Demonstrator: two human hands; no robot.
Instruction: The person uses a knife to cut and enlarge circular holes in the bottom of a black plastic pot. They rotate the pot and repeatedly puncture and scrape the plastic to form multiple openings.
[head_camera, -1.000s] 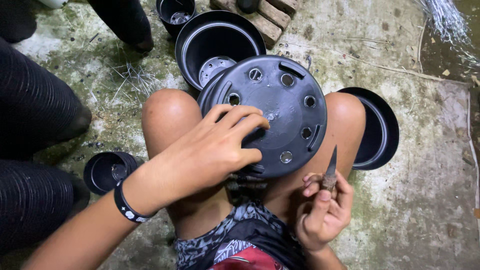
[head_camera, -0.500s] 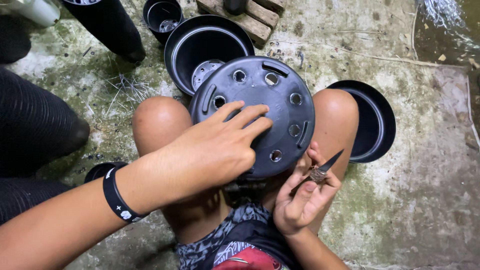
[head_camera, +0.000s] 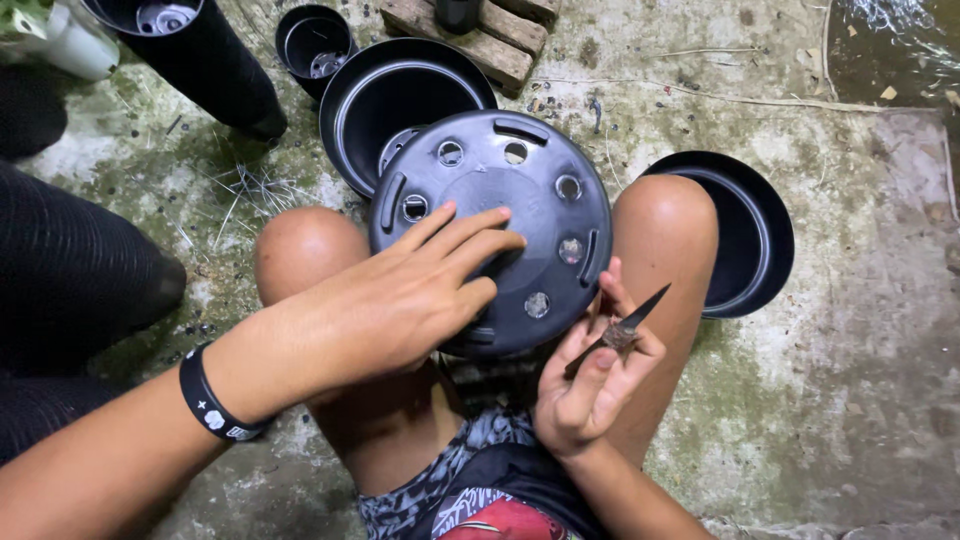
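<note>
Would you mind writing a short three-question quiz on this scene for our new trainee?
1. True or false: the left hand lies flat on the base of the upturned black pot.
2. What does the right hand hold: A) a small knife, B) scissors, C) a brush?
3. Fill in: the pot's base is pierced by round ____.

Key: 1 true; 2 A; 3 holes.
</note>
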